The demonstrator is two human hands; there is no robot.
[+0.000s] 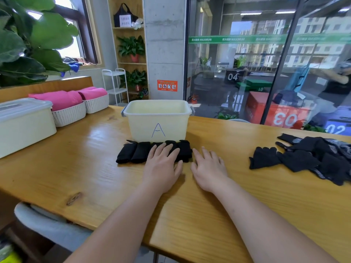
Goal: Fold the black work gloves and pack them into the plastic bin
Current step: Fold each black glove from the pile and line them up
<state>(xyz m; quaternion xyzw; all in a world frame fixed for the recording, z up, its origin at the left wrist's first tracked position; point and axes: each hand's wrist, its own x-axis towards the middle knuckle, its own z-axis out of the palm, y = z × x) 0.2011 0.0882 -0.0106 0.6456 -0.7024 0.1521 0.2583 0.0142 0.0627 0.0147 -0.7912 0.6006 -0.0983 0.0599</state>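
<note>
Black knit folded gloves point(133, 153) are lying in a row under and just left of the left hand point(162, 168), whose straight fingers are pressing flat on them, gripping nothing. The right hand point(209, 168) is resting spread on the table point(76, 158) just beside the row's end, holding nothing. The plastic bin point(157, 118) is standing just beyond the fingertips; loose gloves point(296, 160) are lying well right of the right hand. Judged light, soft and springy, the bundles are calling for pinching across the fold.
</note>
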